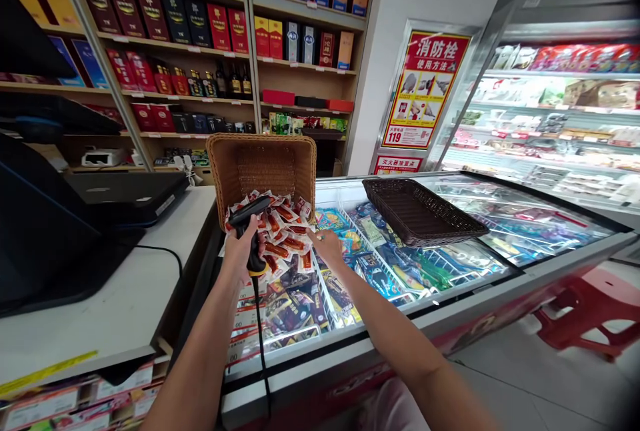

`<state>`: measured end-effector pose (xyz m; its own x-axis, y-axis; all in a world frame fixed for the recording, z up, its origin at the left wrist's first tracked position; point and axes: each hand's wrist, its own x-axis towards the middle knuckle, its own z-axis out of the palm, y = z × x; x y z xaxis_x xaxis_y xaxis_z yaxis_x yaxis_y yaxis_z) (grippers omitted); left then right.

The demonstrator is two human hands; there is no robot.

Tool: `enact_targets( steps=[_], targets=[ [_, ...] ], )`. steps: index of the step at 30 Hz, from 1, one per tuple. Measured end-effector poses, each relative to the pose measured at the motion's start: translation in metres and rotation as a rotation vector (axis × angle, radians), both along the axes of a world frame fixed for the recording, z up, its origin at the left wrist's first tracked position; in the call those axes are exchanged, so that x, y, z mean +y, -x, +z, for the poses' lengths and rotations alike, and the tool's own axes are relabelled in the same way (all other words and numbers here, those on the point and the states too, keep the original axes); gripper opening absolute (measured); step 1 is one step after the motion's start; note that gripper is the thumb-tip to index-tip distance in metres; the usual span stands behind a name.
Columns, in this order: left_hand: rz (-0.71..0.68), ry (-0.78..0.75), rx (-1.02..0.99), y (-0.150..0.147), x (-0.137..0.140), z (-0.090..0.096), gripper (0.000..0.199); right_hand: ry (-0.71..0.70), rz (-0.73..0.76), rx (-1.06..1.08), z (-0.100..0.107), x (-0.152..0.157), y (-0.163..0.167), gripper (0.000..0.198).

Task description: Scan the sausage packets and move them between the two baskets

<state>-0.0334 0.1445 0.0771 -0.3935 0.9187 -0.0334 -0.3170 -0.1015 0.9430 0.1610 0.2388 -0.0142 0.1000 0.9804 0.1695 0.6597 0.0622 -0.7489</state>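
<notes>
My left hand (243, 245) is wrapped round the grip of a black barcode scanner (254, 259), its cable hanging down. The scanner's head is over a pile of small clear packets of reddish-brown sausages (277, 251). These packets spill from a tipped wicker basket (263, 151) onto the freezer's glass top. At the right edge of the pile, my right hand (326, 244) has its fingers closed at the end of a sausage packet (299, 231). The fingertips are partly hidden.
A dark wicker tray (425, 207) lies on the chest freezer (380, 344), which holds bagged frozen goods. To the left is a counter (100, 277) with checkout equipment. Shelves of boxed bottles (195, 21) stand behind. A red stool (590, 311) is at the right, near a refrigerated display (565, 111).
</notes>
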Motion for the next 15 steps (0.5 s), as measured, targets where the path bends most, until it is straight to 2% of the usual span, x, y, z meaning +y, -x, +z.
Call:
enact_targets(
  steps=[4, 7, 11, 15],
  targets=[
    [-0.006, 0.036, 0.018, 0.001, 0.001, -0.002, 0.067, 0.093, -0.062, 0.266, 0.0, 0.02, 0.004, 0.056],
    [-0.015, 0.032, 0.038, 0.0, 0.003, -0.004, 0.067, 0.091, 0.004, 0.508, -0.003, 0.031, 0.007, 0.056],
    [-0.028, 0.023, 0.069, -0.002, 0.003, -0.005, 0.064, -0.021, 0.145, 0.742, -0.009, 0.037, 0.005, 0.05],
    [-0.038, 0.01, 0.121, -0.005, 0.002, -0.007, 0.064, -0.214, 0.086, 0.752, -0.005, 0.038, -0.004, 0.049]
  ],
)
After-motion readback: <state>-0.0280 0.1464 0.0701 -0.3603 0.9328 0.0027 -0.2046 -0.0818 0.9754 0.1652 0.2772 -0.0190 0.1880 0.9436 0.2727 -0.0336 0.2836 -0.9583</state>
